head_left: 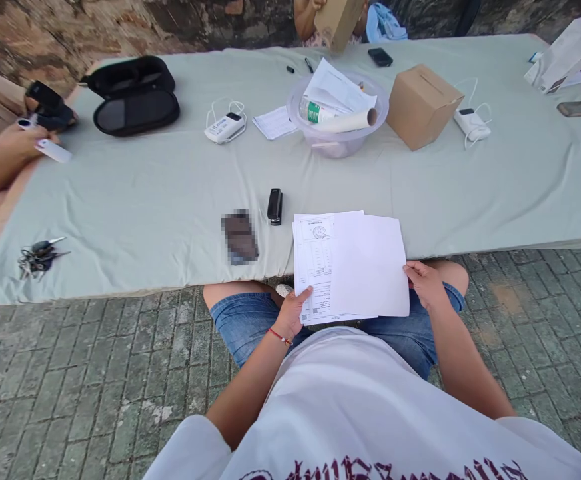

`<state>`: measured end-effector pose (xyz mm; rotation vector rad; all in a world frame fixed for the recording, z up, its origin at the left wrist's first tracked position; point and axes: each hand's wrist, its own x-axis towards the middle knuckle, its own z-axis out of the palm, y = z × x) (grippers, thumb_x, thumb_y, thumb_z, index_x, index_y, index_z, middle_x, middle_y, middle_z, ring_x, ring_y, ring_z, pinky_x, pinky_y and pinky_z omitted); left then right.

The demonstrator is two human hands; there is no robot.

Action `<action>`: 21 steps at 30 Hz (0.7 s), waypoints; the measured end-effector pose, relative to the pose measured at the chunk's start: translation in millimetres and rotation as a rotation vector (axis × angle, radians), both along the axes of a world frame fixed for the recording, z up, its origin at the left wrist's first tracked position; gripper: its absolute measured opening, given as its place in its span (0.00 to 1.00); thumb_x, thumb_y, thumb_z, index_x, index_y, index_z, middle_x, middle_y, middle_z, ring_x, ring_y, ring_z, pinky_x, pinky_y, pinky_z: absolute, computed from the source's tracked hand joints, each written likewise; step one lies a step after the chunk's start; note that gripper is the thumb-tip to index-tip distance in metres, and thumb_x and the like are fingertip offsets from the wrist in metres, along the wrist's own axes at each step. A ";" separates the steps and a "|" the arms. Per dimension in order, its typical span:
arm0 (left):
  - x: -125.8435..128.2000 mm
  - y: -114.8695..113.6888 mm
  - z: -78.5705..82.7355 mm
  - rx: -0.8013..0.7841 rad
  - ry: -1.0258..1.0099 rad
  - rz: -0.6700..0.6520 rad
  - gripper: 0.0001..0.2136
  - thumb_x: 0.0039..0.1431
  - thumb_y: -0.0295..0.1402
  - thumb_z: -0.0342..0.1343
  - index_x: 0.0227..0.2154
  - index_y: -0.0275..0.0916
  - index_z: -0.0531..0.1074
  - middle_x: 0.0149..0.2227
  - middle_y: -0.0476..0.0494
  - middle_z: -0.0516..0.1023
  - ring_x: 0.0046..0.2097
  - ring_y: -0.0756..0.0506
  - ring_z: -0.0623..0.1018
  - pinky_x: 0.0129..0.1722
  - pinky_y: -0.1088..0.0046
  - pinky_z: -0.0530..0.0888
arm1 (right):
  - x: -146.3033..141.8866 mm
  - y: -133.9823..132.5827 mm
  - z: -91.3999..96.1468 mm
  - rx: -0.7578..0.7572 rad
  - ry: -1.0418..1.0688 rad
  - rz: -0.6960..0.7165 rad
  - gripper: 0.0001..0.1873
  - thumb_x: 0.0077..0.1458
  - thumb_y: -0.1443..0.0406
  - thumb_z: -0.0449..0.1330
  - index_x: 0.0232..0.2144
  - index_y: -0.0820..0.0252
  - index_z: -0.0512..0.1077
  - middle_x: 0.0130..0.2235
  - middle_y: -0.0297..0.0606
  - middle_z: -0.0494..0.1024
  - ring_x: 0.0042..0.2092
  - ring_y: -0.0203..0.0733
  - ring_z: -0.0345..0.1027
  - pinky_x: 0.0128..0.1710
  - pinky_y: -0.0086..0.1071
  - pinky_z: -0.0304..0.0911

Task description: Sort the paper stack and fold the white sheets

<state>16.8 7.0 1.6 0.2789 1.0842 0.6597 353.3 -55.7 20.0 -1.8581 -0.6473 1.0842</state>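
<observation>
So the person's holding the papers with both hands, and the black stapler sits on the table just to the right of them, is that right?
Not quite. The stapler sits on the table just to the left of the papers, not the right, as the head view shows. The rest stands: the left hand and the right hand both hold the papers.

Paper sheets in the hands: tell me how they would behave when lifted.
The paper sheets are probably light and floppy: they look thin, and the left hand and right hand each grip a side. They would likely slide apart, since the top blank sheet sits offset from the printed ones.
</observation>
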 end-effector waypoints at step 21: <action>3.6 -13.2 12.0 0.097 -0.061 -0.145 0.25 0.47 0.38 0.68 0.48 0.34 0.74 0.50 0.33 0.78 0.50 0.36 0.78 0.55 0.55 0.71 | -79.5 -2.9 -20.7 0.017 0.391 0.064 0.20 0.46 0.55 0.67 0.40 0.58 0.74 0.41 0.40 0.81 0.41 0.47 0.75 0.44 0.41 0.69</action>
